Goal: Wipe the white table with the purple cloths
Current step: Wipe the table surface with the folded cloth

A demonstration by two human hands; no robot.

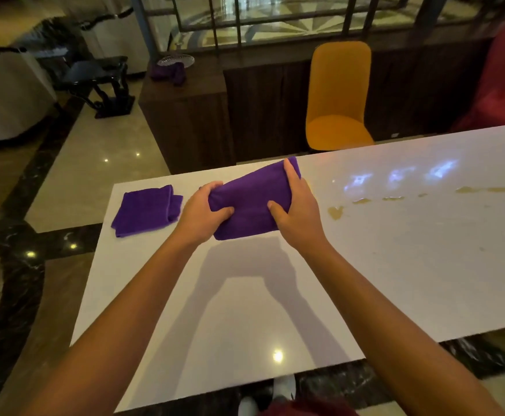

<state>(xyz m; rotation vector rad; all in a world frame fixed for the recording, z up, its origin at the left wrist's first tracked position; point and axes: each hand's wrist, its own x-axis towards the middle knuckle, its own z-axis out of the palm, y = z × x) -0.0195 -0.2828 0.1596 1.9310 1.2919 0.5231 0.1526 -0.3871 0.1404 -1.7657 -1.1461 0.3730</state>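
A folded purple cloth [252, 199] is held a little above the white table [395, 265], near its far left part. My left hand [204, 213] grips the cloth's left end, and my right hand [294, 210] grips its right side with the fingers curled over the far edge. A second purple cloth [147, 210] lies folded flat at the table's left end, apart from both hands. Yellowish spill marks [335, 212] run across the table to the right of the held cloth.
An orange chair [338, 97] stands behind the table's far edge. A dark wooden cabinet [185, 115] at the back left carries another purple cloth [168, 72]. A red chair [503, 85] is at the far right. Glossy floor surrounds the table.
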